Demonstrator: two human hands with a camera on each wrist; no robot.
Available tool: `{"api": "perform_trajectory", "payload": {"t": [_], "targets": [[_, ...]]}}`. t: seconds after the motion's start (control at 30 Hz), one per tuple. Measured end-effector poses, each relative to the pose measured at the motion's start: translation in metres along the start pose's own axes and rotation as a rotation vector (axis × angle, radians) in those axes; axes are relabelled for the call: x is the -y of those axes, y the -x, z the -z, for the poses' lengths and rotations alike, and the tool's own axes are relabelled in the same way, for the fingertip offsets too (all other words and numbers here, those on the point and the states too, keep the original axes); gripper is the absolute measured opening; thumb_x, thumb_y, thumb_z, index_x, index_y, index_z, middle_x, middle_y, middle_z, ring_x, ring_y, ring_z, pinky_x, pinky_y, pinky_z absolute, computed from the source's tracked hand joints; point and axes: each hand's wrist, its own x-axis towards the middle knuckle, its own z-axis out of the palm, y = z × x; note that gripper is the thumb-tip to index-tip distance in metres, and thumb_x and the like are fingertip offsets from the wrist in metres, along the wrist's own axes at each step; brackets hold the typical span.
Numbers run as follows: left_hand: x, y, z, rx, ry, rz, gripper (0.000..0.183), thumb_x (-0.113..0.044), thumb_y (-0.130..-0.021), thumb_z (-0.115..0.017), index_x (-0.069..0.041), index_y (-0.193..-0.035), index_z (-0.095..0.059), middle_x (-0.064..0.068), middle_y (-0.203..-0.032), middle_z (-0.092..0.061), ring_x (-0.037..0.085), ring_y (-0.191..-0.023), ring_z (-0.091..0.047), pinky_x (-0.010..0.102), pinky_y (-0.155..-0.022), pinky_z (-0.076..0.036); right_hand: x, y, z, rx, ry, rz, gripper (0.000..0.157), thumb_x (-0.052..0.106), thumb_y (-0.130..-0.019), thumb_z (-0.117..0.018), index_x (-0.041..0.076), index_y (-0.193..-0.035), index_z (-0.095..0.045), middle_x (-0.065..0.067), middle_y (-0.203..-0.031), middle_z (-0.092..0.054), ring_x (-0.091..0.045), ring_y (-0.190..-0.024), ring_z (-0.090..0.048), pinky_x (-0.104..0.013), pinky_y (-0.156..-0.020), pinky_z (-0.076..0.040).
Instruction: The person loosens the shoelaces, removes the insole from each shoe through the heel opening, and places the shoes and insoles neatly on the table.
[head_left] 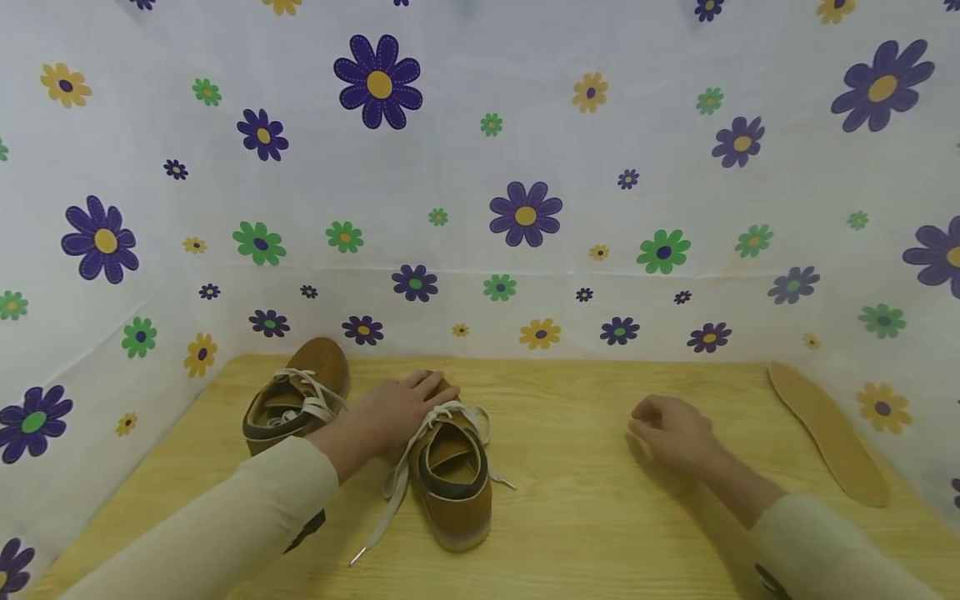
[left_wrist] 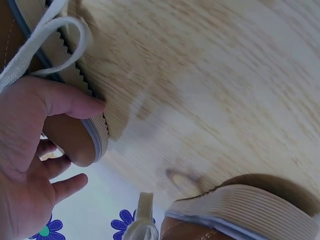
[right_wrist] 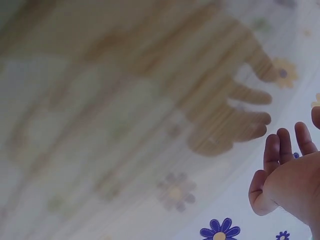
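A brown lace-up shoe (head_left: 453,508) stands near the middle of the table, its heel toward me and its pale laces loose. My left hand (head_left: 397,412) reaches over its toe from the left. In the left wrist view the thumb (left_wrist: 75,102) lies along the side of the sole and the fingers are at the far side of the toe (left_wrist: 75,140). To the right, my right hand (head_left: 671,433) hovers over the wood with loosely curled fingers and nothing in them. In the right wrist view the same hand (right_wrist: 292,175) casts a reflection on the tabletop.
A second brown shoe (head_left: 318,367) stands at the back left, partly behind my left forearm. A tan insole (head_left: 828,433) lies along the table's right edge. White cloth with printed flowers (head_left: 457,167) walls the table (head_left: 570,517) at the back and sides.
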Motion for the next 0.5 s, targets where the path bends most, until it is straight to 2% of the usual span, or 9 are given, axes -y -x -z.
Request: {"api": "perform_trajectory", "payload": {"t": [0.13,0.5], "targets": [[-0.002,-0.005,0.001,0.015,-0.004,0.022,0.111,-0.035,-0.073,-0.086,-0.019,-0.160,-0.020,0.014,-0.163,-0.027,0.034,-0.148,-0.030,0.045,-0.094,-0.055,0.005,-0.002,-0.003,0.000,-0.024,0.029,0.026,0.020,-0.095,-0.064,-0.001,-0.109,-0.067,-0.015,-0.107,-0.070,-0.033,-0.101,-0.065,-0.052,-0.093,-0.052],[-0.013,-0.007,0.010,0.039,-0.019,0.066,0.102,-0.042,-0.078,-0.078,-0.019,-0.160,-0.021,0.017,-0.159,-0.030,0.035,-0.143,-0.037,0.046,-0.096,-0.053,0.021,-0.005,-0.011,0.015,-0.021,0.031,0.025,0.022,-0.094,-0.064,0.002,-0.109,-0.069,-0.012,-0.107,-0.070,-0.030,-0.101,-0.065,-0.059,-0.094,-0.047]]}}
